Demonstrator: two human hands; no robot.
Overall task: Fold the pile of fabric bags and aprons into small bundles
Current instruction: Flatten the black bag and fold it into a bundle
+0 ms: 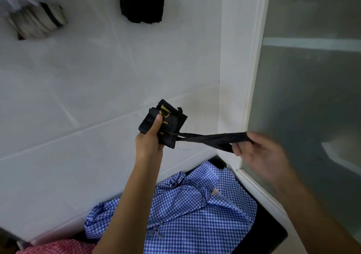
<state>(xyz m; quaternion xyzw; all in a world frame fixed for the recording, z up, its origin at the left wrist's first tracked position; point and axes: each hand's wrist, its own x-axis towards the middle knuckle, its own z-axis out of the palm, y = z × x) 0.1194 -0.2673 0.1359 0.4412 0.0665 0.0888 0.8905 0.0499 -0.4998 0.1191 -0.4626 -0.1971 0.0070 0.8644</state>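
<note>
- Probably a room in a home, though that is not certain.
- Large pale floor tiles [97,74] meet a white frame [252,58] holding a frosted glass panel [312,101].
- Blue checked fabric [195,214] lies heaped; a folded black bundle [141,1] sits on the tiles.

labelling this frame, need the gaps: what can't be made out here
Yellow print on the black bundle: head view, the left hand and folds cover it.
Striped fabric, top left: blurred, cut by the edge.
Red checked fabric: cut by bottom edge.
Right hand: fingers motion-blurred.

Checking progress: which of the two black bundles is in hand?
The yellow-printed bundle, gripped by the left hand; the right hand pulls its strap. The plain bundle lies apart.
</note>
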